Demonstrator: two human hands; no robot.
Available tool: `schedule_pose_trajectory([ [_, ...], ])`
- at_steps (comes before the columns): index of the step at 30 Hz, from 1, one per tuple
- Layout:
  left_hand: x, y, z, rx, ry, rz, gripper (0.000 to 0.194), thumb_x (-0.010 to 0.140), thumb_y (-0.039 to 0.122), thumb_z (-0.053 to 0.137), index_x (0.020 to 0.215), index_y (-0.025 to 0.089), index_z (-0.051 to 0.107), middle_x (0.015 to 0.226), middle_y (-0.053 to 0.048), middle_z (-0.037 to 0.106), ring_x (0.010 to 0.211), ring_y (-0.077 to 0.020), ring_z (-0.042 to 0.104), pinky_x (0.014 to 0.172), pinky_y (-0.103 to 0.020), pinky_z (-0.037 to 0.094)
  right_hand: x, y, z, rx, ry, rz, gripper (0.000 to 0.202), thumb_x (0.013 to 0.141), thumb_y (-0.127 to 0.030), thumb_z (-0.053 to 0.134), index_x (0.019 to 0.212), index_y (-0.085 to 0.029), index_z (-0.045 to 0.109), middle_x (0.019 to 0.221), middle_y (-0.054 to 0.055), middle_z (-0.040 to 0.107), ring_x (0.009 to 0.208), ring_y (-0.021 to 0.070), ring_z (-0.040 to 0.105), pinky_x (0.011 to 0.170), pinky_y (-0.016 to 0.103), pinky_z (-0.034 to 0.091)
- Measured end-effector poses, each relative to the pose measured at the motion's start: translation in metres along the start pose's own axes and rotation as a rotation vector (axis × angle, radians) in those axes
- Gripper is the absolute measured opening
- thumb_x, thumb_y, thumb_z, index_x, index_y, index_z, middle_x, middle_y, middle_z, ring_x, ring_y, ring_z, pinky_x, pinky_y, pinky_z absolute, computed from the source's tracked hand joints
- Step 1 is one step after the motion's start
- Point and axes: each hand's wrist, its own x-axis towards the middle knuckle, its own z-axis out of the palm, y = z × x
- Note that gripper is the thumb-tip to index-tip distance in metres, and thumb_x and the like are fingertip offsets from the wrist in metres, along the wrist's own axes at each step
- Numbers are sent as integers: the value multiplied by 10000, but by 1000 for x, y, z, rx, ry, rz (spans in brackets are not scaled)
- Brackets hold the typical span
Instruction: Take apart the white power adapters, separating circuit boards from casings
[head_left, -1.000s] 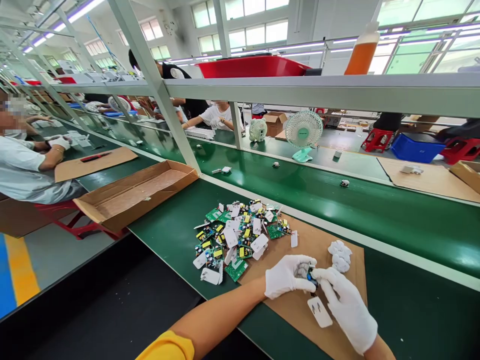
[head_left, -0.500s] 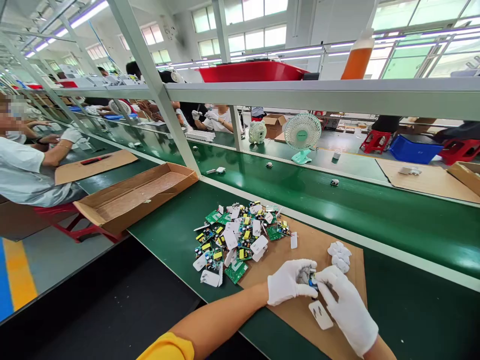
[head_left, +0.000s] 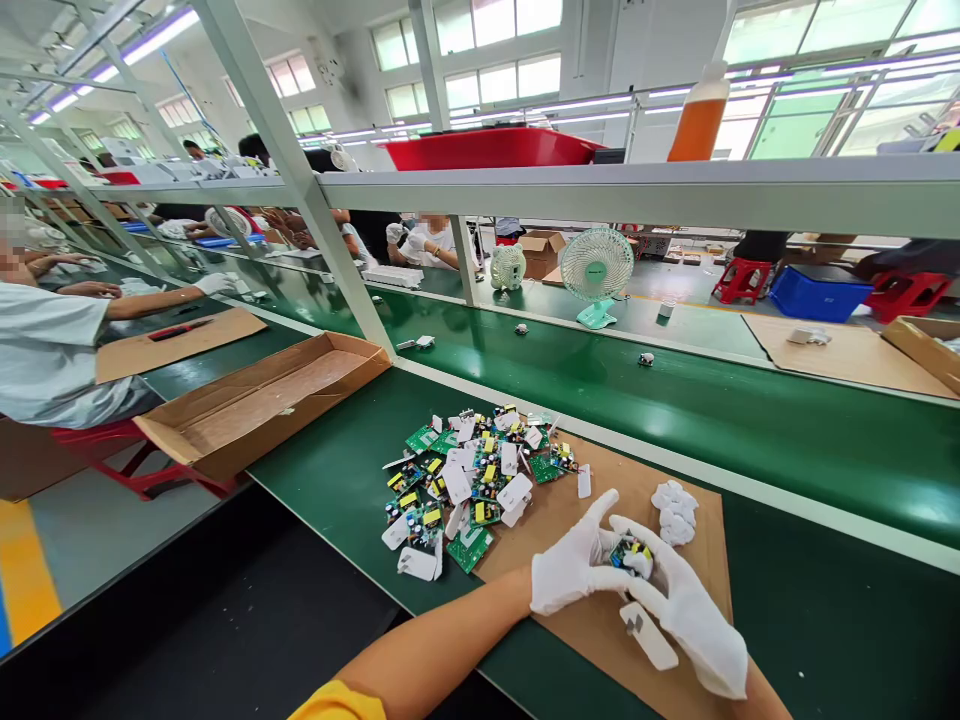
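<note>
Head camera, left hand (head_left: 571, 567): grasping circuit board (head_left: 630, 554)
Right hand (head_left: 694, 610): grasping it too
Board pile (head_left: 469, 480): 10 o'clock of hands

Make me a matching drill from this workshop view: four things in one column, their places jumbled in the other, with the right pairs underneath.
Things
1. Turquoise fan
2. Bottle of orange liquid
3. Clump of white lumps
4. Circuit board with a yellow part

Places
A. On the brown cardboard sheet
B. Between the left hand and the right hand
C. On the far side of the green belt
D. Up on the long shelf

Right pairs: 1-C, 2-D, 3-A, 4-B
</note>
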Motion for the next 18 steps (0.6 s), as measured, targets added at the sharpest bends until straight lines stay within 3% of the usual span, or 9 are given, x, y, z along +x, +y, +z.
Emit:
schedule_pose_trajectory([
  [4,-3,2,2,342,241,-3,1001,634,449,791,1443,226,245,1146,-115,519,1072,-265,522,961,-456,379,2,4,8,201,171,24,523,748,-470,686,1184,-278,471,1355,92,531,1212,266,529,1042,457,417],
  [6,-5,5,2,430,259,32,866,687,489,732,1405,221,329,1335,-139,409,1241,-303,400,1057,-482,300,4,9,9,190,236,21,524,718,-489,705,1123,-255,468,1272,97,569,1163,266,557,1014,442,447],
  [8,-4,5,3,348,209,30,772,757,518,644,1397,224,329,1410,-132,351,1279,-302,376,1064,-485,310,5,12,10,148,255,-16,493,710,-504,704,1063,-249,474,1158,73,596,1084,248,590,963,407,489],
  [12,1,0,7,234,235,-54,678,750,476,653,1313,176,422,1314,-136,484,1181,-285,494,1025,-461,369,6,19,12,43,263,-61,413,764,-473,654,1062,-258,465,1082,58,585,1007,232,599,873,392,532],
  [18,9,5,18,181,241,-3,406,712,291,665,1089,156,600,1008,-81,655,922,-209,602,877,-363,461,10,27,12,26,231,-95,538,707,-398,692,1161,-250,444,1201,96,568,1116,270,555,985,467,452],
])
